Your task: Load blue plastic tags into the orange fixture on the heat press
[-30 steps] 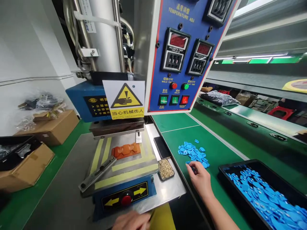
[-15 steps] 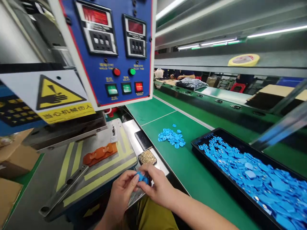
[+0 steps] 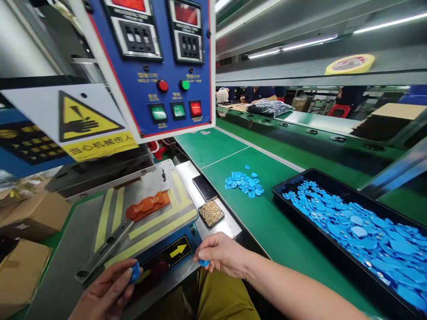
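The left hand (image 3: 106, 291) sits low at the front edge of the press, palm turned up, its fingers (image 3: 128, 276) pinched on a small blue piece (image 3: 135, 272). The right hand (image 3: 222, 255) hangs just beside the machine's front corner, knuckles up, forearm running in from the lower right; its fingers (image 3: 205, 258) are closed on a second blue piece (image 3: 203, 263), which peeks out beneath them. The two hands are apart, with the press's yellow arrow label (image 3: 178, 251) between them.

Behind the right hand, a small dark dish (image 3: 211, 213) holds a heap of tiny brass-coloured parts. Beside it lies a dark phone (image 3: 204, 188). On the press plate (image 3: 150, 213), striped with yellow tape, an orange fixture (image 3: 148, 206) lies flat.

To the right, on the green surface (image 3: 267, 222), a loose pile of blue pieces (image 3: 244, 183) lies near a black tray (image 3: 293, 209) filled with many more of the same blue pieces. Above stands the blue control panel (image 3: 160, 66) with its coloured buttons, and a yellow warning sign (image 3: 83, 122) hangs at its left. Cardboard boxes (image 3: 30, 222) sit at far left
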The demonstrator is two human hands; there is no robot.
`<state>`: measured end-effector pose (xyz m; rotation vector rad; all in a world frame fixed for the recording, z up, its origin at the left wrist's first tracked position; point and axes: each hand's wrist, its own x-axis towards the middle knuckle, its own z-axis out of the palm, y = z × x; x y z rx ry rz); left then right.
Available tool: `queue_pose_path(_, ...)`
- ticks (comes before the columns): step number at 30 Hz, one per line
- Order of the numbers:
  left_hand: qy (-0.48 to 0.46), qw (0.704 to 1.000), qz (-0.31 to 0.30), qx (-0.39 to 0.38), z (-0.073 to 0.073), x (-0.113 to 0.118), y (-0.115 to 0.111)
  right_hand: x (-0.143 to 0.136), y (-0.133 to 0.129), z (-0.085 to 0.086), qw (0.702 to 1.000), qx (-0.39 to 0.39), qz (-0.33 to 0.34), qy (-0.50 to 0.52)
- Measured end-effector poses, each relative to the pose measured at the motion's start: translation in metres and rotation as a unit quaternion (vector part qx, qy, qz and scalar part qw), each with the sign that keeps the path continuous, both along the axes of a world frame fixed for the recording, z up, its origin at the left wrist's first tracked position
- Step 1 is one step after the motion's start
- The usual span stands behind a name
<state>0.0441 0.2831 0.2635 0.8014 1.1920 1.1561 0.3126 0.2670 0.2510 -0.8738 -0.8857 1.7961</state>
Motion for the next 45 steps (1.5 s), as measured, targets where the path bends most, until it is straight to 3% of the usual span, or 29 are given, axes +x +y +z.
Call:
queue_pose_path(3,-0.087,0.995,0.022,-0.047,0.009,-0.009,0.002,-0.005,-0.006,0.0,1.0,0.011,-0.006,0.008)
queue_pose_path(6,-0.108,0.994,-0.011,-0.014,0.017,-0.012,0.004,-0.01,-0.009,-0.002,0.999,0.027,-0.02,-0.01)
queue_pose_path(10,0.031,0.989,-0.078,0.123,0.023,-0.027,0.015,-0.014,-0.005,-0.001,0.991,0.094,-0.034,-0.085)
queue_pose_path(13,0.176,0.955,-0.091,0.223,0.028,-0.04,0.031,-0.02,0.007,0.012,0.972,0.171,-0.07,-0.147)
queue_pose_path(16,0.308,0.895,-0.087,0.311,0.035,-0.045,0.056,-0.033,0.032,0.029,0.926,0.27,-0.122,-0.234)
queue_pose_path(20,0.43,0.808,-0.086,0.392,0.046,-0.032,0.094,-0.058,0.085,0.049,0.823,0.411,-0.175,-0.351)
queue_pose_path(24,0.453,0.795,-0.077,0.396,0.055,-0.017,0.124,-0.076,0.133,0.063,0.735,0.493,-0.181,-0.429)
queue_pose_path(27,0.466,0.781,-0.062,0.41,0.054,-0.014,0.141,-0.081,0.154,0.068,0.689,0.505,-0.171,-0.491)
queue_pose_path(31,0.466,0.792,-0.063,0.39,0.05,-0.018,0.158,-0.084,0.166,0.067,0.653,0.517,-0.139,-0.535)
queue_pose_path(34,0.465,0.803,-0.079,0.363,0.051,-0.02,0.162,-0.086,0.169,0.065,0.643,0.525,-0.11,-0.546)
queue_pose_path(37,0.485,0.79,-0.085,0.365,0.054,-0.021,0.163,-0.086,0.17,0.062,0.638,0.527,-0.092,-0.554)
queue_pose_path(40,0.5,0.779,-0.098,0.366,0.055,-0.022,0.16,-0.084,0.167,0.059,0.605,0.556,-0.095,-0.562)
queue_pose_path(43,0.48,0.786,-0.116,0.372,0.054,-0.027,0.155,-0.08,0.16,0.057,0.582,0.588,-0.129,-0.547)
queue_pose_path(45,0.49,0.751,-0.133,0.421,0.054,-0.033,0.15,-0.08,0.154,0.058,0.578,0.593,-0.151,-0.54)
